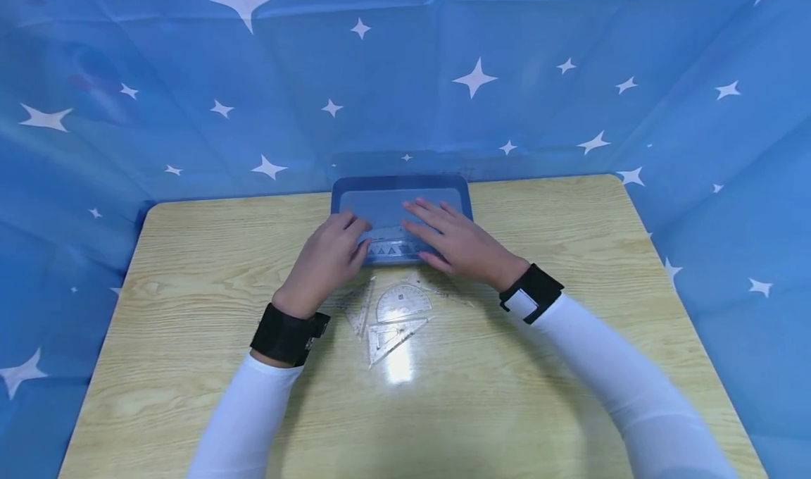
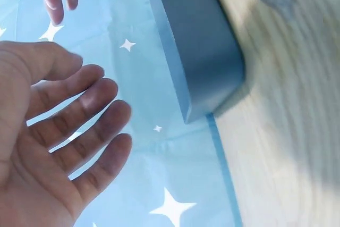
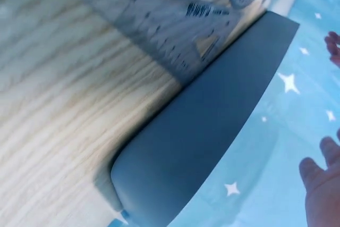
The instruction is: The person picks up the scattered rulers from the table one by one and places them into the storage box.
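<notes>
Blue cloth backdrop with white stars, left, right and far. Pale wood-grain table. Blue rectangular tray at table's far edge. Right hand over tray's right side, fingers spread, holding nothing. Left hand at tray's near left corner, fingers loosely bent, nothing gripped. Clear plastic ruler with triangle cutouts inside tray, near side. Clear triangular set squares left, near and right of clear half-round protractor, all on table, nearer than tray.

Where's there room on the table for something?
Bare table lies left of the left sleeve, right of the right sleeve, and between the sleeves this side of the clear set squares. It's crowded nearer the blue tray, where those squares and a protractor lie bunched.
</notes>
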Demonstrator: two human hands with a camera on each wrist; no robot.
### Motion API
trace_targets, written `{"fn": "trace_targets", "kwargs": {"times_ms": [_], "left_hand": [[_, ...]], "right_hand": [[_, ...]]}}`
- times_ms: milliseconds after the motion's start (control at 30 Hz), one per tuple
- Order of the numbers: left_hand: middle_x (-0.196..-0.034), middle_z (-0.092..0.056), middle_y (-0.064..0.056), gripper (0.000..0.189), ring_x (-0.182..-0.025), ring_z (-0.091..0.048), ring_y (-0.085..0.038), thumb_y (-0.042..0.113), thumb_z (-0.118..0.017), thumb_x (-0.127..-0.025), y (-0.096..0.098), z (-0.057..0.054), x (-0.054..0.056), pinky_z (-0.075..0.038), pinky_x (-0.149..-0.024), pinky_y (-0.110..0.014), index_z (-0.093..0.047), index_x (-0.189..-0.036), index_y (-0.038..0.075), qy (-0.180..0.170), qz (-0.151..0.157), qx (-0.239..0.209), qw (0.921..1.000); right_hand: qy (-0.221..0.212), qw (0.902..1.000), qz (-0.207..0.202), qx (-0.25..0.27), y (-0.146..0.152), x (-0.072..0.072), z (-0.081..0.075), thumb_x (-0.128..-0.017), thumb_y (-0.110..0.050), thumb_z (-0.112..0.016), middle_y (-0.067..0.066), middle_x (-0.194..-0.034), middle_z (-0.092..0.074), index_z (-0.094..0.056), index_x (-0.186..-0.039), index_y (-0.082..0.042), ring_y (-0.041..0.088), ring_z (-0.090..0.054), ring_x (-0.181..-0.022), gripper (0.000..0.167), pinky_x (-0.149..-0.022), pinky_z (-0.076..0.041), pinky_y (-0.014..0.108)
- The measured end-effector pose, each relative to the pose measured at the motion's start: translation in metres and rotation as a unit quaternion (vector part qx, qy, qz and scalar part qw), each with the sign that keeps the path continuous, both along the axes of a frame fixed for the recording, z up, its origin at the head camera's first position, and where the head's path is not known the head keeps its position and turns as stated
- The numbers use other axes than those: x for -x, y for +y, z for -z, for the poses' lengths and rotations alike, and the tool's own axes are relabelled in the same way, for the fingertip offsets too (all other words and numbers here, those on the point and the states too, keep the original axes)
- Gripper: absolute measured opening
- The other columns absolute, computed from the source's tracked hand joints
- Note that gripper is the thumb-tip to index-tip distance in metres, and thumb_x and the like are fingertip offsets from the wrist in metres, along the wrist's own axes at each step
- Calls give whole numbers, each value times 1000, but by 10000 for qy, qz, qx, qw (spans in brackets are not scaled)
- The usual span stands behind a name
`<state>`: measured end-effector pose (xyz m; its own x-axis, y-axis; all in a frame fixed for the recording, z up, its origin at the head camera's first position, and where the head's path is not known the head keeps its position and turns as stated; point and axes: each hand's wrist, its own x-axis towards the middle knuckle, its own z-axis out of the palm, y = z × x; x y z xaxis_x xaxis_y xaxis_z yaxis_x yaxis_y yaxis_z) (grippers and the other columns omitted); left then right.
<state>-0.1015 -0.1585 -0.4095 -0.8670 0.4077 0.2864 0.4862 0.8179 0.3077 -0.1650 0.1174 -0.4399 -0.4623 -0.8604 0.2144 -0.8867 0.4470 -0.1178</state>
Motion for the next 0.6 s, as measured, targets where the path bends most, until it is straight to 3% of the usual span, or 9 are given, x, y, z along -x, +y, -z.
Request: {"fn": "trace_targets", "kwargs": {"times_ms": [300, 600], "left_hand": [[-98, -69, -13, 15, -90, -65, -30, 10, -67, -97, -14, 9, -22, -58, -79, -43, -74, -105, 0, 355, -394, -279, 9982], [-89, -70, -13, 11, -84, -65, -29, 10, -70, -95, -29, 17, -42, -57, -72, -43, -75, -94, 0, 59, -896, -261, 9956]], "right_hand": [[-245, 9981, -338, 462, -15, -26, 1, -105, -29, -60, 15, -170, -25, -37, -160, -9, 33, -30, -155, 63, -120, -34, 57], [-63, 9953, -617, 743, -23, -40, 4, -99, -24, -68, 17, -166, -33, -39, -157, -4, 35, -36, -152, 67, -120, -36, 55]]}}
